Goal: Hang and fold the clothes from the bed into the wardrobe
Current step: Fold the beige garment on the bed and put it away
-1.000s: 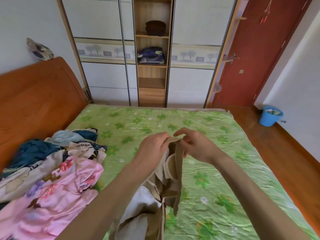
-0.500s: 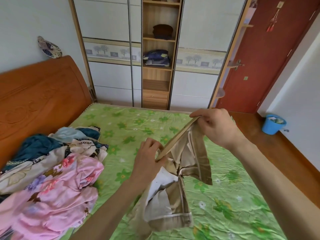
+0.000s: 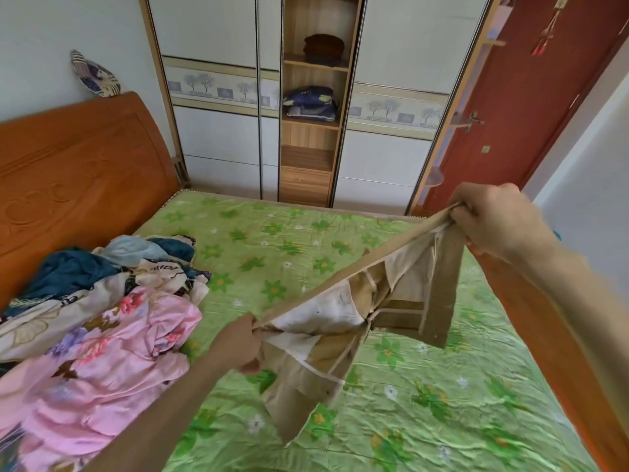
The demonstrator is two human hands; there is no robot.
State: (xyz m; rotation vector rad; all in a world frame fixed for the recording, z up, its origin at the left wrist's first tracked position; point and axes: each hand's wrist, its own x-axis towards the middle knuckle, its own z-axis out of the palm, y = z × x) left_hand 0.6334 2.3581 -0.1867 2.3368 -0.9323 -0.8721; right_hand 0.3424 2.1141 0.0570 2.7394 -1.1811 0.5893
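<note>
Now both hands pinch the tan pants point(image 3: 343, 321) tight, stretched from the low left hand point(image 3: 238, 342) up to the high right hand point(image 3: 493, 223).

Left hand point(image 3: 240, 345) and right hand point(image 3: 493, 223) gripping khaki trousers point(image 3: 340, 335), stretched above bed point(image 3: 272, 253)

Khaki cotton trousers point(image 3: 343, 335), white pocket lining exposed. Bed sheet point(image 3: 306, 253): light green, printed with darker green flowers. Clothes pile point(image 3: 92, 311): pink floral, cream and dark blue fabrics. Orange-brown wooden headboard point(image 3: 78, 178). White-panelled wardrobe point(image 3: 211, 137). Red-brown door point(image 3: 531, 107).
</note>
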